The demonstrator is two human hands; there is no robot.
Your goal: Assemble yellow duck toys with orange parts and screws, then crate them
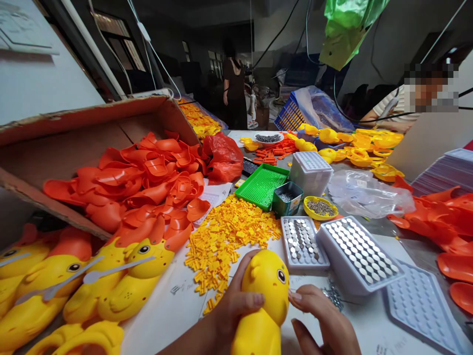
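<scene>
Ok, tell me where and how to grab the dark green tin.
Probably best by the upper part of two opposite walls, from straight above. The tin stands upright with flat sides and an open top, and the green tray and yellow bowl crowd its sides. Keep it level: small metal pieces lie inside.

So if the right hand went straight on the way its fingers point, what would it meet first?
Probably the toy duck in the left hand; the right hand looks very close, perhaps touching, though depth is unclear.
</scene>
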